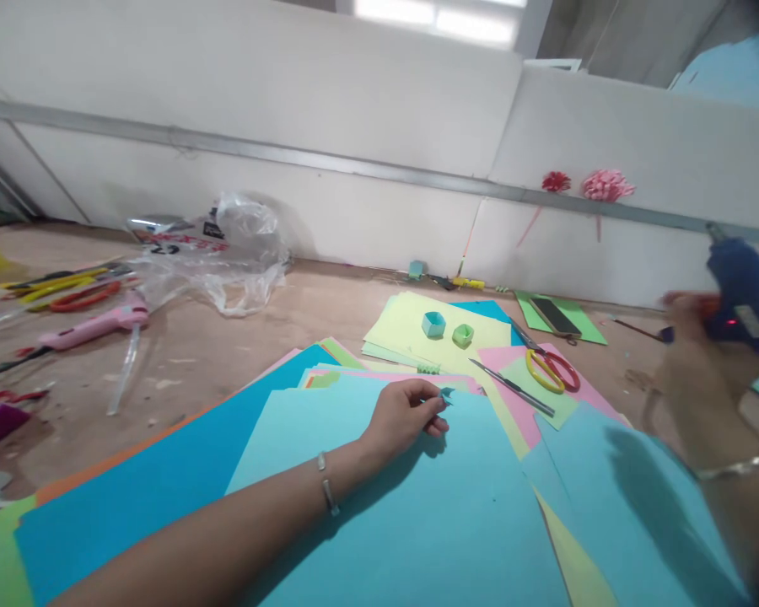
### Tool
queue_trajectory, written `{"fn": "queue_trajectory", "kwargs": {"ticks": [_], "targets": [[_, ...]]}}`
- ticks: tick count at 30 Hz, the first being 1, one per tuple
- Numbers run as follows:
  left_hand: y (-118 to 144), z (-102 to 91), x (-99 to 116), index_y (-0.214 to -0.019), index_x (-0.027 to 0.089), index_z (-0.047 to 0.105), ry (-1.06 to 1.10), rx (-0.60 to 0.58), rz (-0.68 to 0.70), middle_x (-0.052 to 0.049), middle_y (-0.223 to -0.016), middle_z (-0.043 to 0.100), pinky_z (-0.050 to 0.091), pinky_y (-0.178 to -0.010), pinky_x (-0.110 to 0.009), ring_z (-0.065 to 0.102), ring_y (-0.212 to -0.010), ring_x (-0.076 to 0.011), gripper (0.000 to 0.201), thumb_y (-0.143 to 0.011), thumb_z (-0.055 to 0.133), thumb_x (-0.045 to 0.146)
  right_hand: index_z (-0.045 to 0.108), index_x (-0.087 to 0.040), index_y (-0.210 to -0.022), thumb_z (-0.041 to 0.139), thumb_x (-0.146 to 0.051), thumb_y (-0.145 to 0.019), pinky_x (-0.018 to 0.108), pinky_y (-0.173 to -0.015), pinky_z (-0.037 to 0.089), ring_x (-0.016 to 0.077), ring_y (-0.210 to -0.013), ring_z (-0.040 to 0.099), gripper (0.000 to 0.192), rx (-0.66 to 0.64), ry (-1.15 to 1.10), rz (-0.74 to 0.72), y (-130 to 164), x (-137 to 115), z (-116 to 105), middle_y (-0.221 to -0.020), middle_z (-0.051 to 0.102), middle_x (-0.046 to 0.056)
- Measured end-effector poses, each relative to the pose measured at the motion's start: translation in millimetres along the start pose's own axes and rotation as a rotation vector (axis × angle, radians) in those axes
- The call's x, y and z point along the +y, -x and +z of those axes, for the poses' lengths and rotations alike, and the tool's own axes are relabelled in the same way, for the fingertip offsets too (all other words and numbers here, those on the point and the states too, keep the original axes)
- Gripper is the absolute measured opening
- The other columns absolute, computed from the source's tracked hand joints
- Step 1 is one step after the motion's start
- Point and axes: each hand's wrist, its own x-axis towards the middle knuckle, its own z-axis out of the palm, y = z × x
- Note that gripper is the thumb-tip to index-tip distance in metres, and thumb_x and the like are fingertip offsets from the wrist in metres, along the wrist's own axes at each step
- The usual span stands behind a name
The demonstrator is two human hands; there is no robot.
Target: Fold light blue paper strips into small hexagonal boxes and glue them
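Between thumb and fingertips, my left hand (408, 413) pinches a small folded piece of blue paper (446, 394). It is held just above a large light-blue sheet (379, 523). At the right edge my right hand (689, 354), blurred by motion, grips a dark blue glue gun (743, 287) with its nozzle pointing up and a red light showing. Beyond my left hand, a blue paper hexagonal ring (433, 324) and a smaller green paper ring (462, 335) stand on pale yellow sheets (395, 324). A green zigzag-folded strip (428, 369) lies nearer.
Scissors (553, 371) and a craft knife (512, 388) lie right of centre. A phone (555, 317) rests on green paper at the back. On the left are a plastic bag (228, 253), a pink glue gun (94, 324) and several tools. Paper flowers (607, 185) lean by the wall.
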Motion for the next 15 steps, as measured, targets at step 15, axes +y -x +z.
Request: {"fn": "queue_trajectory", "kwargs": {"ticks": [15], "targets": [[-7.7,-4.9,-5.8,-0.077,0.010,0.069,0.105,-0.059,-0.039,-0.005,-0.066,0.069,0.054,-0.049,-0.020,0.067,-0.053,-0.0123,0.023,-0.066,0.082,0.026,0.061,-0.022,-0.078,0.053,-0.028,-0.089,0.029,-0.066,0.046,0.0183,-0.070,0.061,0.015,-0.596,0.082,-0.481,115.0,-3.1,23.7,-0.078,0.065,0.005]]}}
